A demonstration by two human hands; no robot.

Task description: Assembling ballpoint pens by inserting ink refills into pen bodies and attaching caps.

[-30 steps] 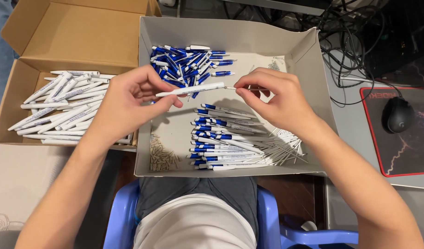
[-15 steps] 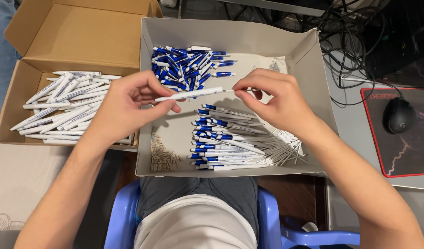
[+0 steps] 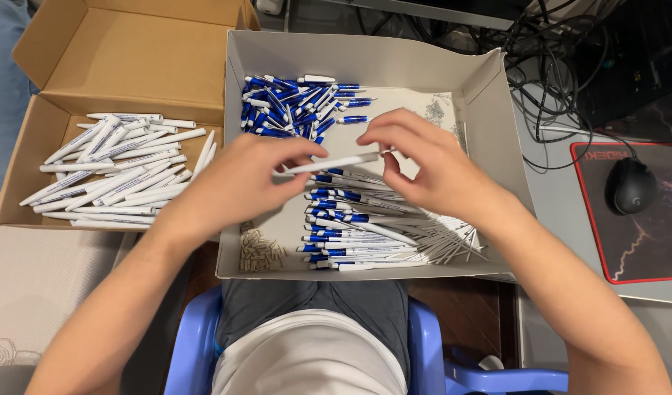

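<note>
A white pen barrel [image 3: 336,162] is held level above the middle of the grey tray [image 3: 489,95], gripped at both ends: the left hand [image 3: 241,183] pinches its left end between thumb and fingers, and the right hand [image 3: 423,164] closes its fingertips on the right end. Inside the tray, a loose heap of blue pen parts [image 3: 292,106] lies at the far side beyond the hands, a stack of white-and-blue pens [image 3: 350,230] lies at the near side under the right hand, thin white refills [image 3: 453,245] fan out at the tray's near right corner, and a small pile of springs [image 3: 259,252] sits at its near left corner. Left of the tray stands an open cardboard box [image 3: 131,66] holding white pens [image 3: 116,172]. Right of the tray, a computer mouse [image 3: 630,186] rests on a dark mouse pad [image 3: 643,241].
</note>
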